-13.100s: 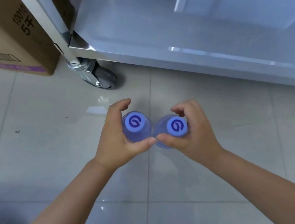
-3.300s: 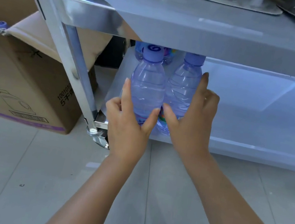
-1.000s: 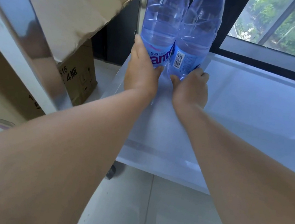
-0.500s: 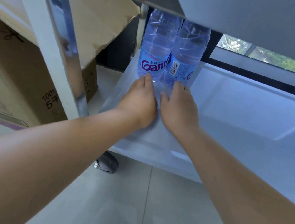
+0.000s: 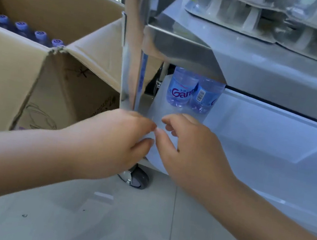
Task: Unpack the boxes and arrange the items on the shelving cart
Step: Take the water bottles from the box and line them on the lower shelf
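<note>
Standing upright at the back left corner of the cart's bottom shelf [image 5: 265,142], two water bottles [image 5: 181,90] touch side by side, but only their lower halves show: the middle shelf [image 5: 266,68] cuts off their shoulders and caps. The left label reads "Gan" before the other bottle covers the rest; the right one shows a barcode.

Both hands hang in front of the shelf's near edge, apart from the bottles and holding nothing. The left hand [image 5: 112,139] has its fingers loosely curled, thumb below, and it covers the foot of the steel post [image 5: 135,38]. The right hand [image 5: 194,151] is loosely curled too, its fingertips nearly meeting those of the left; whether they actually touch cannot be told through the motion blur.

Below the left hand a grey caster wheel [image 5: 137,177] shows in part on the tiled floor [image 5: 134,231].

On the left an open cardboard box [image 5: 9,78] stands beside the cart, its flaps up. Four purple bottle caps [image 5: 39,34] peek from it in a row; the bottles under them are in shadow, and how many more lie behind cannot be seen. The print on the box's side is blurred and partly hidden by the left forearm.

On the middle shelf lie flat clear-fronted card packs [image 5: 254,16], cut off by the frame's top and right edges, their contents too blurred to name.
</note>
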### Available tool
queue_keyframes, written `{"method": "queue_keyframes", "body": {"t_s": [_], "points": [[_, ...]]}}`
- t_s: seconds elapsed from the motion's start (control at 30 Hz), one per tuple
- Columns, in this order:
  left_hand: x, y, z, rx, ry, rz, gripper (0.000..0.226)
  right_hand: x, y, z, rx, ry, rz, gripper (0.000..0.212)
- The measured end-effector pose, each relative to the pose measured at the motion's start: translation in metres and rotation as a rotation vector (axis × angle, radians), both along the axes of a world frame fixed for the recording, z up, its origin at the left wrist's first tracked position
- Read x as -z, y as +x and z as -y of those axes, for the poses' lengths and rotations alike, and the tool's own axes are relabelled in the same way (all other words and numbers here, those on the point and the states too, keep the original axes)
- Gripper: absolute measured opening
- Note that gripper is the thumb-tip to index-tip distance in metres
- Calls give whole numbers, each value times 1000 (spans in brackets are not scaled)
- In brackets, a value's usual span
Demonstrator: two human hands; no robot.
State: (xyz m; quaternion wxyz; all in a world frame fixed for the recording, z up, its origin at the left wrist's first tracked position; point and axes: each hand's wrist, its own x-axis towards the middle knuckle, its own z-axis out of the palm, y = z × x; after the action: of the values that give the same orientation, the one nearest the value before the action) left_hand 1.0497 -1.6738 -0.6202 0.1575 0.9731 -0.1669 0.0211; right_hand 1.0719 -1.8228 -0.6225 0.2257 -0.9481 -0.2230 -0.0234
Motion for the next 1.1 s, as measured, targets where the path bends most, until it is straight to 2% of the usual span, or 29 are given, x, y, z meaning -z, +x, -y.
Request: {"method": "queue_keyframes", "body": {"t_s": [0.13,0.33,0.47,0.53,0.67,0.77,0.87,0.9,0.97,1.03,1.1], "points": [[-32,-16,-48,-20,-33,107,47,-32,-13,-33,-66,98,92,34],[-73,-14,-127,-155,104,283,41,-67,-14,-105,-131,255,157,30],[-89,26,-196,-358,115,200,21,-81,11,-157,-103,337,122,19],[-92,50,-223,-396,108,132,9,-87,29,-183,-60,338,82,17],[-81,101,-261,-393,192,40,11,-92,64,-235,-5,360,-105,17],[-70,138,-281,-370,305,-29,14,-93,100,-265,71,376,-130,17],[-61,176,-295,-310,342,-195,19,-84,140,-287,118,207,-174,12],[-59,187,-299,-285,350,-257,21,-78,152,-294,103,96,-226,7],[-55,206,-304,-250,393,-343,20,-60,171,-311,33,-205,-361,16],[-43,216,-304,-247,438,-335,10,-38,185,-326,-86,-539,-485,21],[-25,218,-304,-237,466,-278,4,-17,196,-339,-169,-771,-588,24]]}}
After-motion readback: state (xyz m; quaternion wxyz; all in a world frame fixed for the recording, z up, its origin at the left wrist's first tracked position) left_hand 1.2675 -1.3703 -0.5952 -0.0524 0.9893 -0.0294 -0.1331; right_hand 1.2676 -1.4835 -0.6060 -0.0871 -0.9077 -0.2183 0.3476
